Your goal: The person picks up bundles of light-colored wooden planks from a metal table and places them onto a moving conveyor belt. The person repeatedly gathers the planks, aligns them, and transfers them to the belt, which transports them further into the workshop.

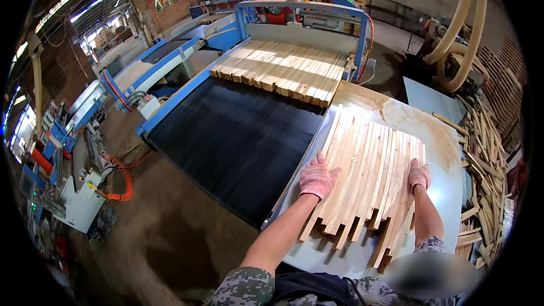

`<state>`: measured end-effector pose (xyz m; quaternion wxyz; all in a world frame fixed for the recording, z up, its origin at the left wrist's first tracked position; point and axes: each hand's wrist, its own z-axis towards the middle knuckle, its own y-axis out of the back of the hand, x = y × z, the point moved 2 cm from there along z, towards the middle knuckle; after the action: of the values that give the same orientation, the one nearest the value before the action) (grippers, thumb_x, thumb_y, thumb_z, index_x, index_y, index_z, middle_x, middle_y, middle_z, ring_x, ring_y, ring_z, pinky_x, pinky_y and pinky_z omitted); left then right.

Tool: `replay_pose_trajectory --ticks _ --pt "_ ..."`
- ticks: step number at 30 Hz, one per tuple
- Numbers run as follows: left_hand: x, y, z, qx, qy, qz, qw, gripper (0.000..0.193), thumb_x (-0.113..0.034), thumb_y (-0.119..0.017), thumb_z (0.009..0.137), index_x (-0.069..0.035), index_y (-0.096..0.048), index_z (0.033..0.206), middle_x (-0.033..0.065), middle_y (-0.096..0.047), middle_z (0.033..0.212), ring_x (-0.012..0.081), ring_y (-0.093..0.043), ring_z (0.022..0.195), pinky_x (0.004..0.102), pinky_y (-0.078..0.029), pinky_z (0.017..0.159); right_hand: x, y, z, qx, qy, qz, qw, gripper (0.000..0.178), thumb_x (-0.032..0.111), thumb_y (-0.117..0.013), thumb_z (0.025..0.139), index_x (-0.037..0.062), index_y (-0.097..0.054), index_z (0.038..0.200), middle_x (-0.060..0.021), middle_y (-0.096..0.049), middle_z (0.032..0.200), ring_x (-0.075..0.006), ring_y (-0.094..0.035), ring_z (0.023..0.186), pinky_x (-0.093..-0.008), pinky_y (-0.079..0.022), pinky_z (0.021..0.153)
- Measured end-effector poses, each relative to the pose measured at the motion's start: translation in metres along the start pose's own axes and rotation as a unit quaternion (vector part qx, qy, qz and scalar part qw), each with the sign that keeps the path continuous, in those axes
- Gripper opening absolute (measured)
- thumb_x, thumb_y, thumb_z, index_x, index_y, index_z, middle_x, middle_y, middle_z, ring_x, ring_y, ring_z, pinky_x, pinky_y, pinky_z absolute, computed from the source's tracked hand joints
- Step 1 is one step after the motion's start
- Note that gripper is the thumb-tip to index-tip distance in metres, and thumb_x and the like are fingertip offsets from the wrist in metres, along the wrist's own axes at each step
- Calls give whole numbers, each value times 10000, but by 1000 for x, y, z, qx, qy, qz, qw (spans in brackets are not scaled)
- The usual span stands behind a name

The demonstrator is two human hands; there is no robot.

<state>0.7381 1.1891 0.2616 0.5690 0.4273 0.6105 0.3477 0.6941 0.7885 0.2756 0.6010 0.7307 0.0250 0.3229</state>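
A row of pale wooden strips (368,164) lies side by side on a smooth grey table (447,164), with their near ends uneven. My left hand (318,178), in a pink knitted glove, grips the row's left edge, its thumb over the top. At the right edge, my right hand (419,174), gloved alike, holds the outer strips, so the row is clasped between both hands. A few strips stick out toward me at the near right. The undersides of the fingers are hidden.
Left of the table runs a black conveyor belt (238,141) with a blue frame. Another batch of wooden strips (283,68) lies at its far end, under a blue gantry (300,4). Loose wooden offcuts (484,164) are piled on the right. More machines (79,192) stand at left.
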Motion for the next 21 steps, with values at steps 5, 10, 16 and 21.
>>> replay_pose_trajectory --ticks 5,10,16,21 --pt "-2 3 -1 5 0 -1 1000 1049 -704 -597 984 -21 -261 1706 245 -516 1614 374 -599 1397 484 -470 1167 -3 -1 -1 -37 19 6 999 750 601 -605 1035 -38 -591 1428 -297 -681 1421 -475 -650 1332 -521 -519 1122" --pt "-2 5 -3 3 9 -1 1000 1040 -707 -611 979 -56 -252 1706 252 -509 1627 397 -611 1392 485 -487 1166 -4 -3 2 -5 20 8 1000 794 610 -588 1036 -49 -568 1477 -300 -656 1459 -459 -631 1364 -505 -503 1139" --pt "1 -4 -1 -37 -24 17 999 1047 -692 -610 987 20 -304 1690 276 -572 1553 401 -624 1367 494 -484 1162 -8 -7 8 8 40 -38 998 881 657 -473 1059 -57 -523 1573 -235 -526 1641 -378 -506 1520 -431 -394 1259" --pt "2 -7 2 -33 -33 35 998 1021 -672 -631 988 18 -322 1674 283 -574 1542 417 -617 1362 495 -491 1154 -8 -2 4 -6 38 -15 999 859 644 -533 1024 -53 -550 1526 -284 -618 1527 -426 -600 1419 -476 -463 1198"
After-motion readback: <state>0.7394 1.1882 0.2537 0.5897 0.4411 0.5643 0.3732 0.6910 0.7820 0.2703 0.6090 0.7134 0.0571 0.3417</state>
